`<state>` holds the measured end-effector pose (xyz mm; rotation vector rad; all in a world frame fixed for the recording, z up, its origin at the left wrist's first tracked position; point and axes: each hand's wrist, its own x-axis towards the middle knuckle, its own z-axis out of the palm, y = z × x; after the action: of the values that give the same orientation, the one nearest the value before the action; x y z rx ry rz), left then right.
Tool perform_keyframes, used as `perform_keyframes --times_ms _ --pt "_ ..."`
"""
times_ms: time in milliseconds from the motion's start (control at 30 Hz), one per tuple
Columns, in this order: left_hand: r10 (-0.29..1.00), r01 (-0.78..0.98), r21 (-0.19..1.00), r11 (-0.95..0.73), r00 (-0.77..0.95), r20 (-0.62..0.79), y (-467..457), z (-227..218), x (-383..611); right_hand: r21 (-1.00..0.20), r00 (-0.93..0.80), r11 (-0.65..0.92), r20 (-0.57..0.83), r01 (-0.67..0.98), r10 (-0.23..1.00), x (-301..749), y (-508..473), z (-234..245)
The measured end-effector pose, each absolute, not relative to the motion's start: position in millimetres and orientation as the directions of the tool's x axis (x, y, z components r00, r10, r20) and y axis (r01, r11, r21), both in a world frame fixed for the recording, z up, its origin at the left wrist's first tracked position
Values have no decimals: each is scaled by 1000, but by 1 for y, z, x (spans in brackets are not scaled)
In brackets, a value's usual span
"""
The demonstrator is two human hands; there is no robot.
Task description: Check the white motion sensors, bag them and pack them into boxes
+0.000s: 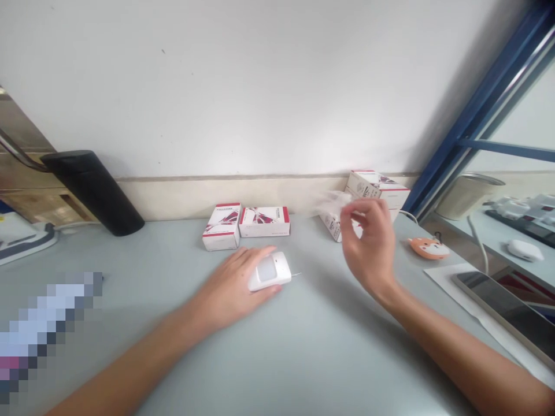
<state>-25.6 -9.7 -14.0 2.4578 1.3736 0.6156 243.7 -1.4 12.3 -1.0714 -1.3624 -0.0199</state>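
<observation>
On the table, my left hand (pixel 232 284) is wrapped round a white motion sensor (pixel 271 273), thumb on its near side and fingers on its far side. A thin wire end sticks out from the sensor's right. Raised over the table to the right, my right hand (pixel 370 240) pinches a clear plastic bag (pixel 330 203) between thumb and fingertips. The bag is smeared by motion. Behind the bag and hand stand stacked white-and-red boxes (pixel 392 190), partly covered by them.
Two white-and-red boxes, one upright-edged (pixel 222 227) and one beside it (pixel 265 222), lie near the wall. A black cylinder (pixel 93 193) leans at left. An orange animal-face case (pixel 429 248) and a phone (pixel 505 306) on paper are at right, below a blue window frame (pixel 472 98).
</observation>
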Motion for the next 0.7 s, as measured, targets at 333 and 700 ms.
perform_keyframes --times_ms 333,700 --pt "839 733 413 -541 506 201 -11 -9 -26 -532 -142 445 514 720 846 238 1 -20" --pt "830 722 425 -547 400 388 -19 -10 -23 -712 -192 427 390 557 900 230 -12 1"
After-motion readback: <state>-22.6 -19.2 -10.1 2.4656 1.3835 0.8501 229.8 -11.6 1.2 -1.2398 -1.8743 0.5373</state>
